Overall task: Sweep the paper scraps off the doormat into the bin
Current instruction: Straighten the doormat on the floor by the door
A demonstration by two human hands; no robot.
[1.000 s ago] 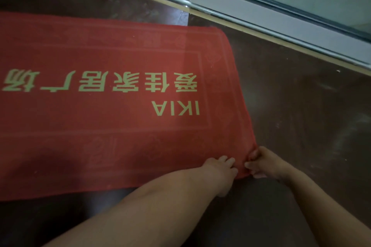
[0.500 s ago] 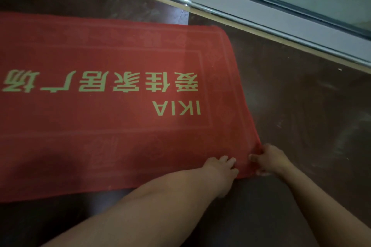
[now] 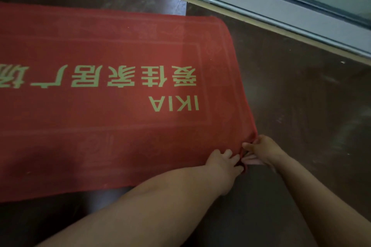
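Here the left hand (image 3: 224, 163) grips the doormat (image 3: 100, 46) at its near right corner, and the right hand (image 3: 263, 150) pinches the corner tip just beside it, probably to lift and tip it. The doormat lies flat on the floor (image 3: 301, 106); scraps and bin are out of view.

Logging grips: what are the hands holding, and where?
The red doormat, at its near right corner: right hand pinches the corner, left hand holds the edge beside it.

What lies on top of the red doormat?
Only printed lettering shows on the doormat. The left hand touches its near corner; the right hand pinches it. No scraps visible; its left end is cut off.
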